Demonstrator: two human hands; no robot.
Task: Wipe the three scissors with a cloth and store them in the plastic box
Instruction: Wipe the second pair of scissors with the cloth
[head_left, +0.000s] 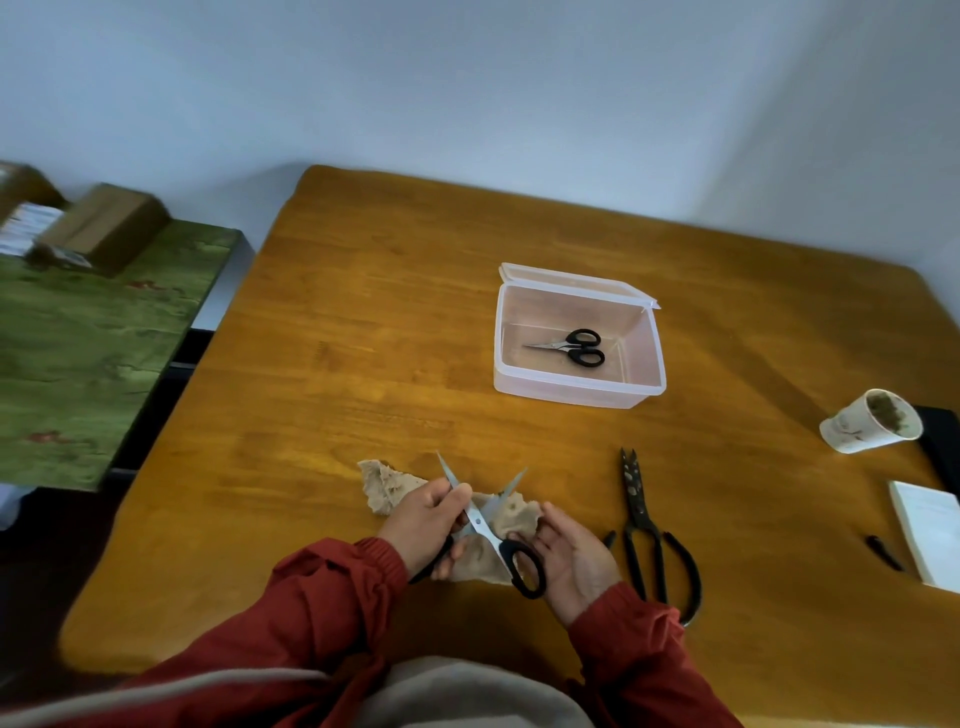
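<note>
Your desk (363, 338) is glossy wood; the box (576, 392) is smooth translucent plastic, the cloth (387, 486) rough, your scissors (480, 522) shiny metal, the shears (641, 519) dull, spotted.

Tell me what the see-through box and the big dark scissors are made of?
The box looks like clear, glossy plastic: the small scissors show through its walls. The big dark scissors look all metal, dull and speckled, perhaps rusty iron.

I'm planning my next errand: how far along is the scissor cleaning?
Done: one small black-handled pair lies in the open plastic box. In hand: the left hand and right hand hold a second pair, blades spread, over the beige cloth. Left: finish and box that pair, then wipe and store the large black shears lying on the table by the right hand.
</note>
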